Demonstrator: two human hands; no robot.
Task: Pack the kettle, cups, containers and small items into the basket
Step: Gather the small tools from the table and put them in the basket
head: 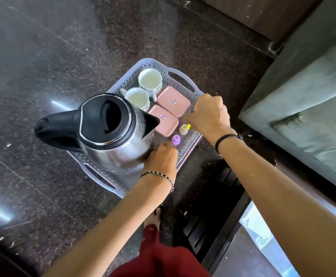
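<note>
Lavender perforated plastic basket point(123, 70) sits on the dark speckled floor point(43, 56), with open room leftward and a grey block point(303, 86) rightward. Inside are one black-lidded steel kettle point(113, 144), two white cups point(150, 79) point(137, 97), two pink lidded containers point(173, 100) point(163, 120) and two small bottles point(176, 139) point(183, 129). The left hand point(161, 156) and right hand point(209, 114) curl their fingers at its right rim; what they grip cannot be told.

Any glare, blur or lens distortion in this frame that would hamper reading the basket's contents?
Head view: bright glare streaks on the polished floor at left; wide-angle stretch toward the edges; kettle and cups sharp; labels on the pink containers too small to read.
</note>
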